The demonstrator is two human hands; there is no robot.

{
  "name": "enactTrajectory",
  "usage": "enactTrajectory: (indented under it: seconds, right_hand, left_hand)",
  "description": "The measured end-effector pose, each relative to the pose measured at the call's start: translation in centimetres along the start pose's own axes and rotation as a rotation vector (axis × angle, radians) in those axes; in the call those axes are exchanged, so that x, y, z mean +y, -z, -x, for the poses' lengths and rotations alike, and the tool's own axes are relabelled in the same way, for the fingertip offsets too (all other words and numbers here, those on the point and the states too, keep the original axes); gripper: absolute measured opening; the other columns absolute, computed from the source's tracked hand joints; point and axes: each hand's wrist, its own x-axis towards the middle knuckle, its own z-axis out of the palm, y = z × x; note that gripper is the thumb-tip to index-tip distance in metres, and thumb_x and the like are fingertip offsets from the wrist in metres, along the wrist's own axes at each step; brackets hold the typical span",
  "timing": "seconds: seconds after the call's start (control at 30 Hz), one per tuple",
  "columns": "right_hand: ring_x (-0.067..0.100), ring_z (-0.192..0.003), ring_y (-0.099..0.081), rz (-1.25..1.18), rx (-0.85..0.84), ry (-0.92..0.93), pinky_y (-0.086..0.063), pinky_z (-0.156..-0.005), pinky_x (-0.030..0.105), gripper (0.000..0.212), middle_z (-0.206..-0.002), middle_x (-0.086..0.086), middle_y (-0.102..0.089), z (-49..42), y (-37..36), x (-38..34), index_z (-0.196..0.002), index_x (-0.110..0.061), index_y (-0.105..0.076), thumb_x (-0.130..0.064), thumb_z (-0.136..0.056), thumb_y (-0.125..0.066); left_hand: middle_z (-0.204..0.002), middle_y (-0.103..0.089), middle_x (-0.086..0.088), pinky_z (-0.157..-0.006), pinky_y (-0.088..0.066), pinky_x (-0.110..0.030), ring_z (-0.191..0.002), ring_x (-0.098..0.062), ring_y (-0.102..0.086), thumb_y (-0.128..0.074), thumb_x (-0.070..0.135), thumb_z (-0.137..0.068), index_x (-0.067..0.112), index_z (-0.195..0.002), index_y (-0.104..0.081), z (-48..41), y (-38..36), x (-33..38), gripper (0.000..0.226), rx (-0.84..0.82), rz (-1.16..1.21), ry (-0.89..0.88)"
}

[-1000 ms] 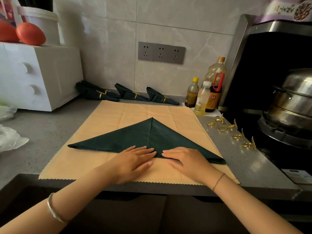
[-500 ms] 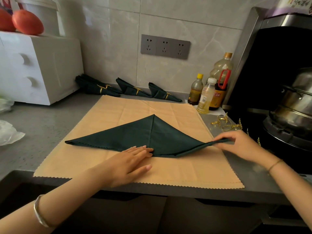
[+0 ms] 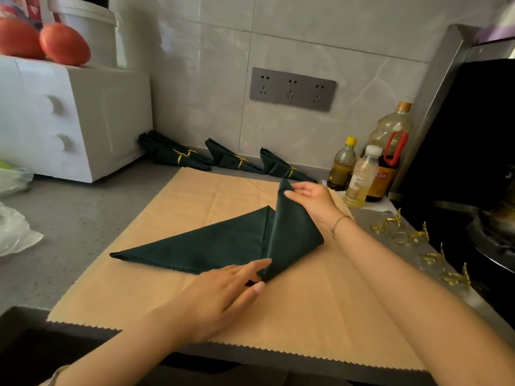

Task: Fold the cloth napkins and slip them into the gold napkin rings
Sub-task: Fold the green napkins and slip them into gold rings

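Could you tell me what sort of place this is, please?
Likely a home kitchen: oil bottles against the tiled wall, tomatoes on a white cabinet, and a stone counter.

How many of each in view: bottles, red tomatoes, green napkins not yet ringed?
Plastic condiment bottles: 3
Round red tomatoes: 2
Dark green cloth napkin, no ring, mid-fold: 1
Total: 6

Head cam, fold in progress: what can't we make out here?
- Head view: gold napkin rings, small and blurred; count unclear.
- Head view: green napkin, layer beneath the raised flap hidden by the flap and right hand.
- Head view: pot, blurred, cut by right edge.
- Head view: clear bottle, label too small to read.
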Motion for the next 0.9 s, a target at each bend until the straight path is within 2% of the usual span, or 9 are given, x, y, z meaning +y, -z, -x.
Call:
enactTrajectory:
  seconds: [0.2, 0.3, 0.43, 0.5, 0.57, 0.6, 0.67, 0.77, 0.9]
  right_hand:
    - [0.012, -0.076, -0.061, 0.088, -0.009, -0.071, -0.05, -0.066, 0.016, 0.023, -0.091, 0.008, -0.066, -2.0, -2.6, 3.4, -0.103, -0.005, -0.065, -0.011, -0.082, -0.071]
    - [0.018, -0.081, -0.063, 0.094, 0.006, -0.055, -0.052, -0.078, 0.028, 0.016, -0.089, 0.011, -0.068, -2.4, -3.1, 4.6, -0.096, -0.009, -0.065, -0.009, -0.081, -0.072]
    - [0.018, -0.083, -0.063, 0.163, 0.014, 0.018, -0.05, -0.075, 0.022, 0.016, -0.088, 0.009, -0.068, -3.0, -3.4, 5.3, -0.094, -0.013, -0.064, -0.01, -0.081, -0.072]
    - [0.017, -0.083, -0.061, 0.246, 0.016, 0.044, -0.049, -0.074, 0.02, 0.018, -0.088, 0.005, -0.065, -3.1, -3.5, 5.5, -0.096, -0.013, -0.064, -0.011, -0.081, -0.072]
    - [0.016, -0.088, -0.059, 0.366, 0.019, 0.079, -0.05, -0.08, 0.026, 0.023, -0.097, 0.0, -0.062, -3.1, -3.5, 5.3, -0.104, -0.013, -0.063, -0.017, -0.083, -0.071]
    - [0.015, -0.092, -0.058, 0.435, 0.015, 0.11, -0.049, -0.083, 0.027, 0.027, -0.105, -0.002, -0.059, -2.9, -3.3, 4.8, -0.11, -0.014, -0.061, -0.021, -0.085, -0.068]
    - [0.012, -0.099, -0.055, 0.503, -0.003, 0.195, -0.044, -0.086, 0.024, 0.032, -0.121, -0.005, -0.053, -1.8, -2.6, 3.1, -0.121, -0.017, -0.056, -0.028, -0.091, -0.059]
    - [0.003, -0.112, -0.048, 0.453, -0.054, 0.296, -0.035, -0.096, 0.019, 0.033, -0.129, -0.008, -0.051, 2.1, -1.3, 1.3, -0.129, -0.02, -0.052, -0.03, -0.098, -0.045]
    - [-0.008, -0.134, -0.027, 0.52, -0.283, 0.314, -0.017, -0.115, 0.02, 0.045, -0.146, -0.017, -0.036, 8.7, 0.2, 2.1, -0.14, -0.028, -0.04, -0.041, -0.097, -0.032]
  left_hand:
    - [-0.132, -0.048, 0.019, -0.094, -0.036, -0.019, -0.125, 0.0, -0.039, -0.006, 0.054, -0.093, 0.04, -0.148, -0.024, -2.3, 0.1, -0.9, 0.059, 0.101, -0.143, -0.059]
    - [-0.116, -0.047, 0.018, -0.08, -0.039, -0.021, -0.111, -0.002, -0.044, -0.002, 0.052, -0.092, 0.037, -0.146, -0.031, -2.6, 0.0, -1.1, 0.063, 0.114, -0.205, -0.077]
    - [-0.11, -0.045, 0.017, -0.072, -0.039, -0.022, -0.1, -0.003, -0.047, -0.003, 0.052, -0.094, 0.037, -0.14, -0.043, -2.6, -0.4, -1.4, 0.063, 0.099, -0.267, -0.069]
    - [-0.097, -0.047, 0.017, -0.061, -0.038, -0.016, -0.082, 0.001, -0.05, -0.012, 0.047, -0.1, 0.038, -0.123, -0.061, -2.5, -1.2, -2.0, 0.055, 0.113, -0.293, -0.043]
    - [-0.107, -0.051, 0.017, -0.065, -0.042, -0.013, -0.084, 0.002, -0.053, -0.018, 0.047, -0.101, 0.038, -0.115, -0.066, -2.2, -1.2, -1.6, 0.05, 0.095, -0.242, -0.021]
    - [-0.128, -0.049, 0.016, -0.08, -0.045, -0.016, -0.101, 0.0, -0.054, -0.014, 0.05, -0.1, 0.037, -0.124, -0.061, -2.2, -1.2, -1.6, 0.054, 0.09, -0.208, -0.023]
    - [-0.156, -0.018, 0.018, -0.111, -0.02, -0.018, -0.138, -0.001, -0.027, 0.001, 0.059, -0.088, 0.035, -0.144, -0.038, -2.3, -1.5, -1.6, 0.072, 0.066, -0.144, -0.019]
    - [-0.156, 0.002, 0.022, -0.108, 0.013, -0.009, -0.143, 0.004, 0.008, 0.008, 0.063, -0.078, 0.034, -0.151, -0.008, -2.1, -1.5, -1.4, 0.08, -0.067, -0.14, 0.015]
    - [-0.155, 0.013, 0.021, -0.109, 0.018, -0.012, -0.139, 0.007, 0.018, 0.0, 0.061, -0.086, 0.033, -0.15, 0.006, -1.4, -1.5, -1.0, 0.07, -0.159, -0.162, 0.018]
